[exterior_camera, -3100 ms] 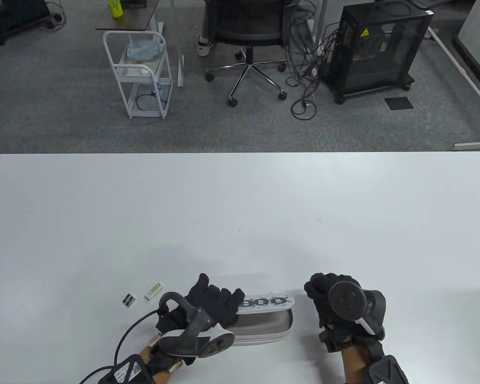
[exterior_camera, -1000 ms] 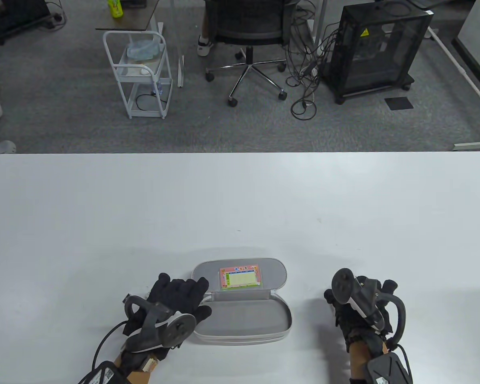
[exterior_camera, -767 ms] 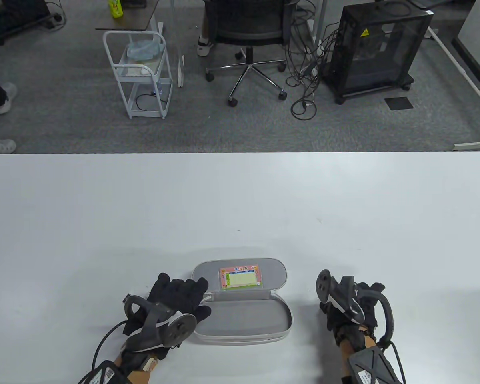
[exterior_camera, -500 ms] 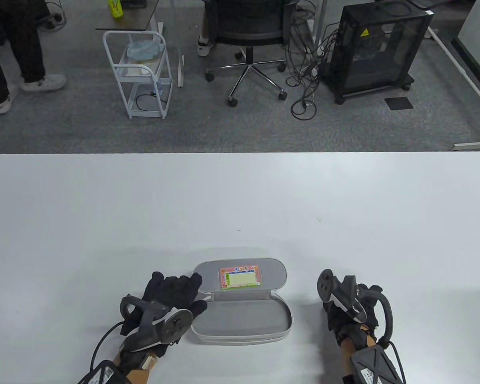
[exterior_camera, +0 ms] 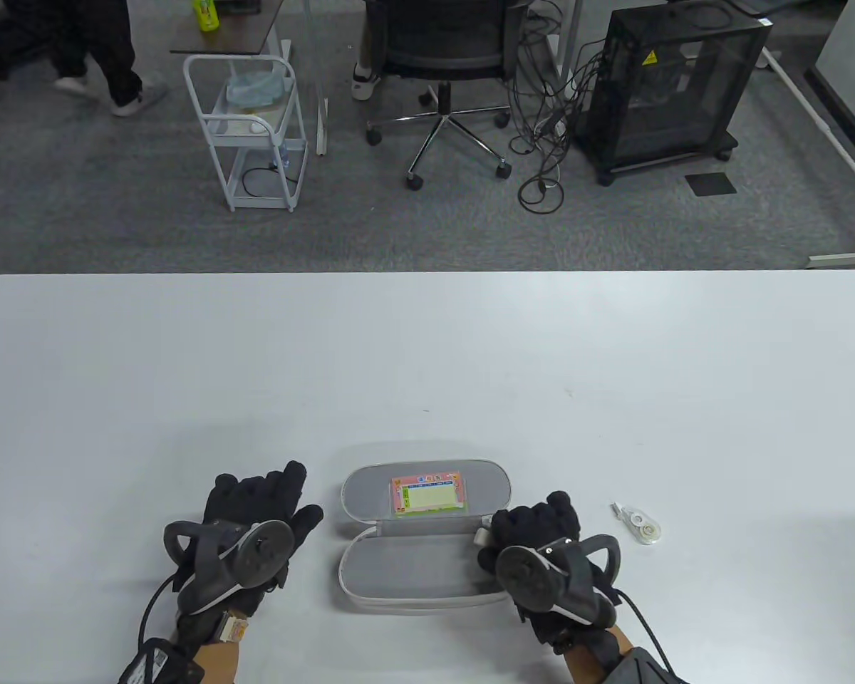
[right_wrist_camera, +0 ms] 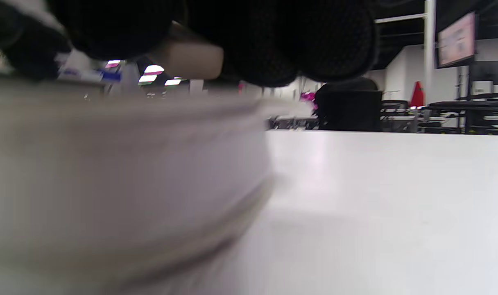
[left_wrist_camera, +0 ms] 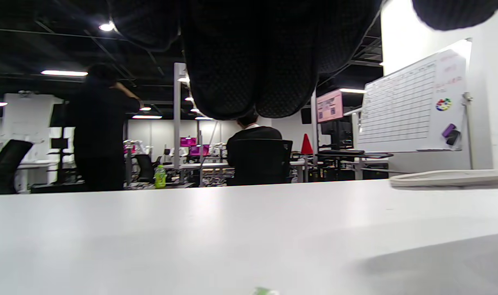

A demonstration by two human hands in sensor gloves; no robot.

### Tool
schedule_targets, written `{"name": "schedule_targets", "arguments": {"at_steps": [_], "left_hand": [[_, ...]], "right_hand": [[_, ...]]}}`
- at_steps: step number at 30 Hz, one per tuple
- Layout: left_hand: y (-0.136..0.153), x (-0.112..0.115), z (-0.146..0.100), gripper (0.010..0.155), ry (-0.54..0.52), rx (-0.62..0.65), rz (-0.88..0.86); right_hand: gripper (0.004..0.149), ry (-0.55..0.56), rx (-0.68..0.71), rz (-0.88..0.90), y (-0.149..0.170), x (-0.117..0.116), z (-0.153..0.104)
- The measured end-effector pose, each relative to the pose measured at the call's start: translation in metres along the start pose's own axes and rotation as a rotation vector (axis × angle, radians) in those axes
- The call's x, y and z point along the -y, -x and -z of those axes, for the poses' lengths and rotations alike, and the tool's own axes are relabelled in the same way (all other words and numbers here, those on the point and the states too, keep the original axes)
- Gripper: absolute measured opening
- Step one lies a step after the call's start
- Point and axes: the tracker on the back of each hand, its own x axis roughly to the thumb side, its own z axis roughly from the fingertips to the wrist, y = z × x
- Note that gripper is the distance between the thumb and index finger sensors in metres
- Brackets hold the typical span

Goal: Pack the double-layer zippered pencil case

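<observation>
Pencil case (exterior_camera: 427,534) sits wide open near the front edge of the white table (exterior_camera: 427,356), so things can go in. Its lid lies flat behind the tray, with a pink and green card (exterior_camera: 428,494) tucked inside. The shell looks smooth and hard with round ends, grey and soft inside, with a white zipper edge.

The right hand (exterior_camera: 534,531) rests at the case's right end, fingers curled around a small pale block, maybe an eraser, probably to drop it in. The left hand (exterior_camera: 256,502) lies flat on the table just beside the case, fingers spread, holding nothing. A clear little tape roller (exterior_camera: 641,526) waits near the right hand.
</observation>
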Motion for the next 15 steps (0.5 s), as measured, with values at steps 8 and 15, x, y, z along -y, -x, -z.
{"name": "schedule_targets", "arguments": {"at_steps": [8, 15], "left_hand": [[0.023, 0.019, 0.004, 0.065, 0.093, -0.106, -0.016], [0.022, 0.044, 0.011, 0.063, 0.263, -0.144, 0.155]], "right_hand": [[0.050, -0.066, 0.065, -0.038, -0.007, -0.012, 0.003], [0.051, -0.025, 0.046, 0.066, 0.008, -0.001, 0.000]]}}
